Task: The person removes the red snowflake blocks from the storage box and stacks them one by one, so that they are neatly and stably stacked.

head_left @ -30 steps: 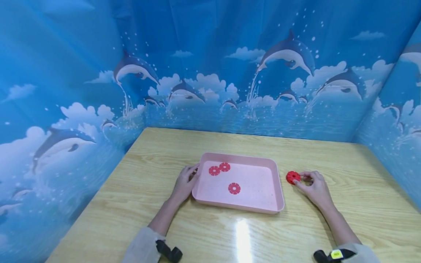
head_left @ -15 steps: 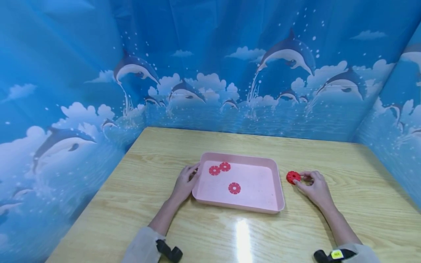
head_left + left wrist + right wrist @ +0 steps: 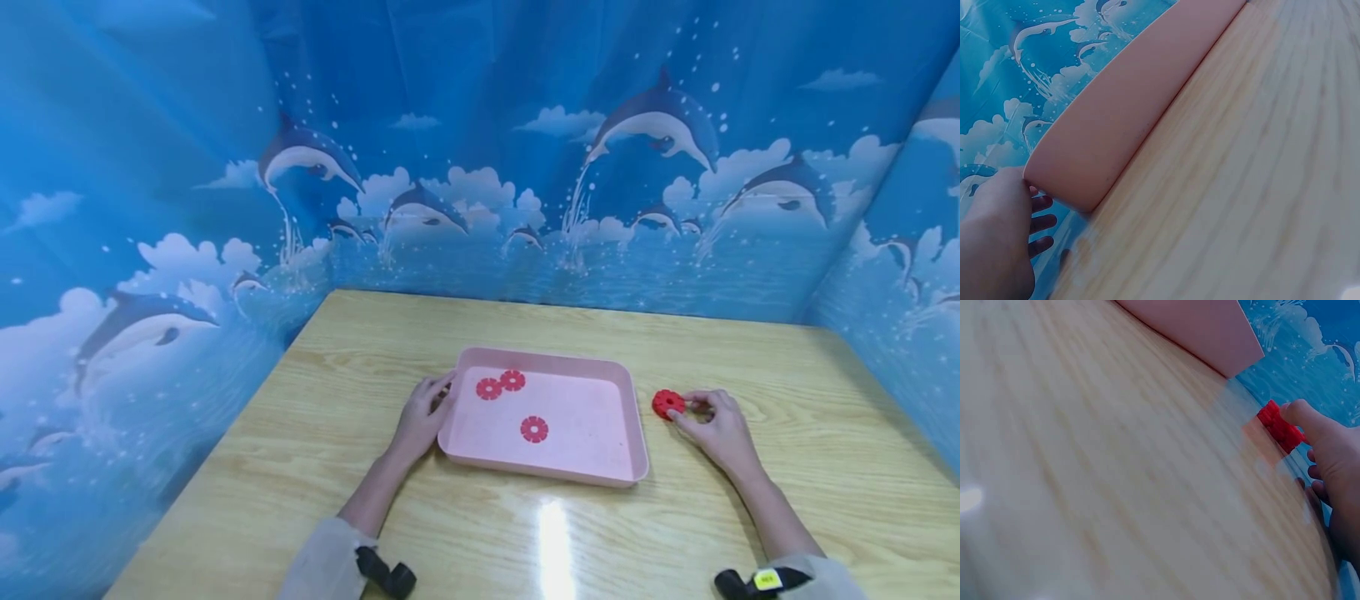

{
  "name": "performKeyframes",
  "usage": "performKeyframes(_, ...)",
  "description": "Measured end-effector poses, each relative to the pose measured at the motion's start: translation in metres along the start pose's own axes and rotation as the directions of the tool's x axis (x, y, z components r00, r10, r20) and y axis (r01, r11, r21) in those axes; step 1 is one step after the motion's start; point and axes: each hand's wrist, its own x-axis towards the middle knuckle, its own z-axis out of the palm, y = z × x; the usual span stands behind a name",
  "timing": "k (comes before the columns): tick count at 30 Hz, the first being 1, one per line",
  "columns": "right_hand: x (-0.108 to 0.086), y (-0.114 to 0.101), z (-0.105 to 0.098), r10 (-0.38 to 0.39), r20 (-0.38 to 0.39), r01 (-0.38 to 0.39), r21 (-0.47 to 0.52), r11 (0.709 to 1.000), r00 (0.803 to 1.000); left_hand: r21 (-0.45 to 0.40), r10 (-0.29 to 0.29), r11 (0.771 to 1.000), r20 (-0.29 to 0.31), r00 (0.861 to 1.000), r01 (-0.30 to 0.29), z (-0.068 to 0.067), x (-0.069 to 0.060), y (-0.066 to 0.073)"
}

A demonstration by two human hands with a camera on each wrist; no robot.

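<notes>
right hand pinches red notched discs beside pink tray

right of the frame's centre, the right hand [image 3: 718,429] grips a thick stack of red notched discs [image 3: 667,404] between thumb and fingers; the right wrist view shows its layered edge [image 3: 1280,427]. the stack sits just off the right wall of the pink rectangular tray [image 3: 577,400], which fills the middle of the frame. inside, two flat red discs [image 3: 489,389] adjoin at upper left, and a single red disc [image 3: 534,430] lies lower, near the middle. left of centre, the left hand [image 3: 420,421] touches the tray's left wall, fingers bent; whether it pinches the rim, i cannot tell. below spreads the wood-grain tabletop [image 3: 480,533].
</notes>
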Motion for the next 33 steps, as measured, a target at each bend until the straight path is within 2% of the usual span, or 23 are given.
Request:
performKeyframes(5,0.000,0.000,0.001,0.004,0.002,-0.004,0.003,1.000,1.000,-0.001,-0.011,1.000,-0.001,1.000,0.011,0.000,-0.001,0.000)
performKeyframes(19,0.001,0.004,0.002,0.005,-0.010,-0.005,-0.004,1.000,1.000,-0.001,0.006,1.000,-0.006,1.000,-0.006,0.000,0.000,-0.001)
performKeyframes(33,0.002,-0.008,-0.003,0.021,0.003,-0.021,0.005,1.000,1.000,-0.003,0.013,1.000,0.002,1.000,-0.013,-0.001,-0.001,0.000)
